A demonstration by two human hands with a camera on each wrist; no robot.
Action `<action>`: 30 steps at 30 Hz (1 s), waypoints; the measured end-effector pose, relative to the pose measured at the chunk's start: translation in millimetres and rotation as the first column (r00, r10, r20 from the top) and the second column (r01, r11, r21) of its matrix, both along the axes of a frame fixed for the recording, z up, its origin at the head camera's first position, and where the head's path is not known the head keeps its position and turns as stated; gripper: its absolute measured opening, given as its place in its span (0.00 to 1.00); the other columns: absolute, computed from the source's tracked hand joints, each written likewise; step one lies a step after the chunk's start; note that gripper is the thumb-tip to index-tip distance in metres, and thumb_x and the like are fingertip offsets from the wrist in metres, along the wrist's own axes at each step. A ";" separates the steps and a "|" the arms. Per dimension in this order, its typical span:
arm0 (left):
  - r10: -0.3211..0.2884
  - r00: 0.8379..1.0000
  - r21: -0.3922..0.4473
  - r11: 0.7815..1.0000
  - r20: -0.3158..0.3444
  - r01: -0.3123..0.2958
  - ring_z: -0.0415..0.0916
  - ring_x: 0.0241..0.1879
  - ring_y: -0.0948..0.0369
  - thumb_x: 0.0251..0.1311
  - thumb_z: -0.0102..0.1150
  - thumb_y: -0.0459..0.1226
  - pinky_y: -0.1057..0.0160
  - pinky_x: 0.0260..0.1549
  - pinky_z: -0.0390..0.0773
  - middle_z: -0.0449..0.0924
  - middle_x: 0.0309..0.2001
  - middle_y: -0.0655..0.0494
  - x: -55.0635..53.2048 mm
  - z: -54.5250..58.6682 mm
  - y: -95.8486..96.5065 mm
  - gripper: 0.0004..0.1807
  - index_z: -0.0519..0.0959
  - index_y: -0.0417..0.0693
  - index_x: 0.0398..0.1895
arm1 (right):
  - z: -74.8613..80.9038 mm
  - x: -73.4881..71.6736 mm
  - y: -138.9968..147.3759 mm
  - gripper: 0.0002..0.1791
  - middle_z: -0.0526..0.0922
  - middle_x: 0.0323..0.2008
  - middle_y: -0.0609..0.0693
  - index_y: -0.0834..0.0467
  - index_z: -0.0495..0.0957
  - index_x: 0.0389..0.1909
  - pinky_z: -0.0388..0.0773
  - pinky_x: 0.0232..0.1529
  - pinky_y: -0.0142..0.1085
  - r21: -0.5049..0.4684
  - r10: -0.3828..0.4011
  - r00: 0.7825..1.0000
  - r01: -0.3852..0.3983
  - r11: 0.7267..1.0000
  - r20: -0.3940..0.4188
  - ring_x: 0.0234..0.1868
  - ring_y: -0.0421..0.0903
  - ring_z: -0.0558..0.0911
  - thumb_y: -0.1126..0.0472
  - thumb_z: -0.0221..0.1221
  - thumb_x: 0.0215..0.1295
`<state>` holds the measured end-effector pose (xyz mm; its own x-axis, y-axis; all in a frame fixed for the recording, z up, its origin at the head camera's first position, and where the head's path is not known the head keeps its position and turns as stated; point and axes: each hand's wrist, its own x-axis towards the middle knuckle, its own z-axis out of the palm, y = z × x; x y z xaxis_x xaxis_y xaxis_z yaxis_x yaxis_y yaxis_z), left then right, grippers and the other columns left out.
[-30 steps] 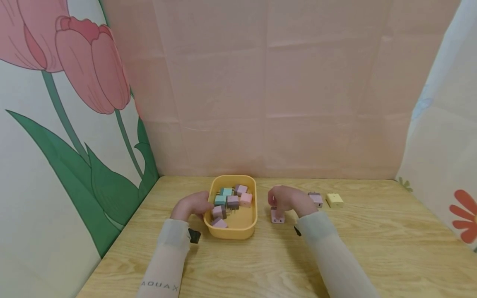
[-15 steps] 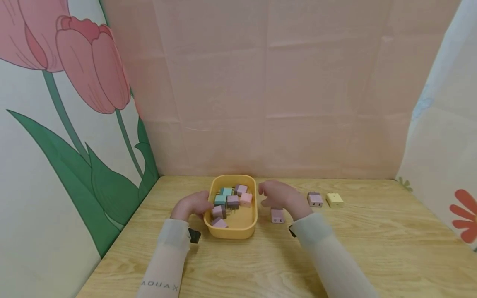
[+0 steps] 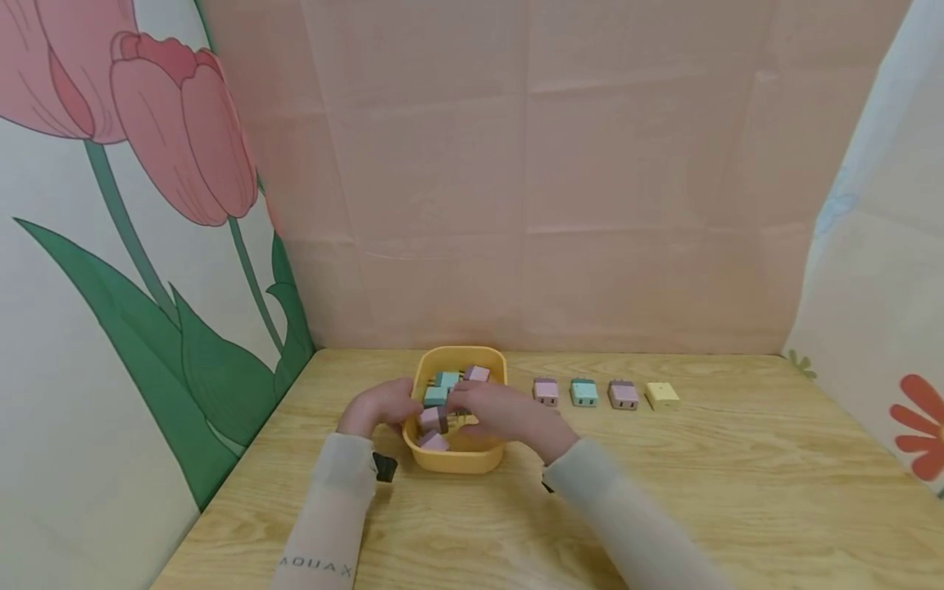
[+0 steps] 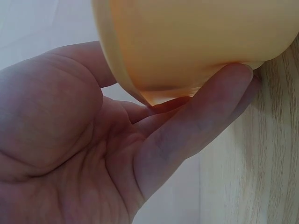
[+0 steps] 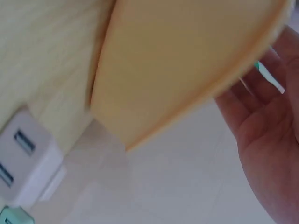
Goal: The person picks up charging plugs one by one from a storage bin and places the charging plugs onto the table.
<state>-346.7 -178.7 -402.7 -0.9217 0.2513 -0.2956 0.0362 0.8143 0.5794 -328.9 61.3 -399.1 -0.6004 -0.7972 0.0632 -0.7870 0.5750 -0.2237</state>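
Note:
In the head view my left hand (image 3: 382, 405) holds the left side of a yellow plastic bin (image 3: 460, 464), with thumb over the rim. Its fingers press the outer wall (image 4: 201, 42) in the left wrist view. My right hand (image 3: 509, 414) reaches over the bin's right rim, thumb and fingers apart above the contents. Inside lie small USB wall chargers: teal ones, such as the teal charger (image 3: 436, 397), and purple ones, such as the purple charger (image 3: 433, 419). Others sit hidden under my right hand. The right wrist view shows that hand (image 5: 271, 135) beyond the rim.
Right of the bin a row of chargers stands on the wooden table (image 3: 472, 524): a purple charger (image 3: 546, 392), a teal charger (image 3: 584, 393), another purple charger (image 3: 624, 396) and a yellow charger (image 3: 663, 397). A pink cloth wall (image 3: 516, 205) rises behind.
My right hand has let go of a purple charger in front of the row and moved left over the bin, uncovering the row's left end. My left hand has stayed on the bin.

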 end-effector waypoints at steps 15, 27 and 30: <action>-0.030 0.999 0.022 0.999 -0.011 0.031 0.83 0.35 0.57 0.70 0.56 0.34 0.58 0.41 0.86 0.84 0.40 0.48 0.5 -0.1 -2.4 0.13 0.79 0.37 0.53 | -18.3 6.6 -21.8 0.22 0.90 0.62 0.39 0.46 0.86 0.64 0.80 0.72 0.38 0.008 0.113 0.994 -0.113 0.994 0.005 0.66 0.40 0.85 0.65 0.68 0.72; -0.030 0.999 0.018 0.999 -0.012 0.030 0.84 0.35 0.56 0.72 0.56 0.34 0.59 0.38 0.87 0.85 0.41 0.47 1.2 -0.2 -2.5 0.12 0.78 0.37 0.53 | -15.3 8.2 -18.1 0.26 0.87 0.67 0.45 0.47 0.88 0.63 0.83 0.69 0.42 0.076 0.160 0.987 -0.160 0.984 0.007 0.69 0.46 0.85 0.74 0.64 0.71; -0.030 0.999 0.015 0.999 -0.015 0.030 0.84 0.35 0.56 0.72 0.56 0.34 0.60 0.38 0.87 0.84 0.41 0.47 1.4 -0.2 -3.0 0.13 0.78 0.37 0.54 | -13.3 10.1 -17.7 0.27 0.87 0.67 0.47 0.48 0.87 0.64 0.83 0.69 0.43 0.089 0.140 0.990 -0.141 0.986 0.012 0.69 0.48 0.85 0.76 0.61 0.73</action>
<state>-345.3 -181.7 -402.9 -0.9179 0.2835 -0.2778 0.0696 0.8039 0.5906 -318.7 43.6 -412.4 -0.4820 -0.8761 -0.0151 -0.8604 0.4765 -0.1808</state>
